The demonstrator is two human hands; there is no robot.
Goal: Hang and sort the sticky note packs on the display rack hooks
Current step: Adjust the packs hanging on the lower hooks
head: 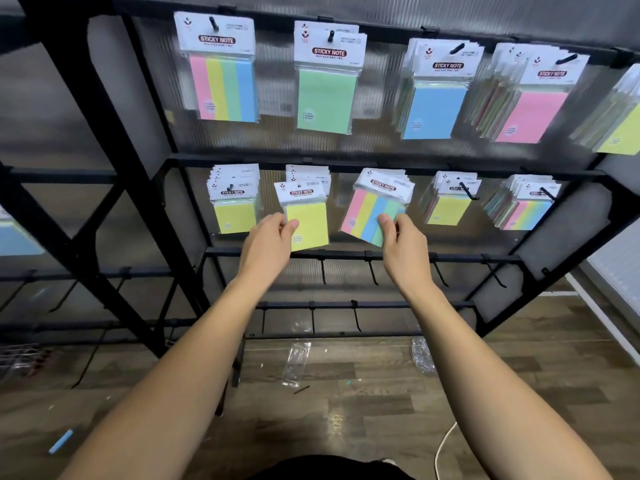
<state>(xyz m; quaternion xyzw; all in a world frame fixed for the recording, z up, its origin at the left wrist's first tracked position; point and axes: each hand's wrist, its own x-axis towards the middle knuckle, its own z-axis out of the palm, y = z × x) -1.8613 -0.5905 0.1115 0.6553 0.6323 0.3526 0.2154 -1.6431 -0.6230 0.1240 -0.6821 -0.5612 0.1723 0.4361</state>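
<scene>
Forearms reach up from the bottom of the view toward the middle rail of the display rack [346, 166]. The left hand [268, 242] pinches a yellow pack [306, 221] by its lower left corner, thumb on the front; the right hand [398, 237] likewise pinches a striped four-colour pack [369, 213], which hangs tilted. To do this well, I would level each pack, line up its header hole with the hook tip, and slide it fully back; whether either hole is already on a hook cannot be told. Behind, the middle hooks carry yellow and striped stacks; the top rail [346, 27] holds striped, green, blue and pink packs.
</scene>
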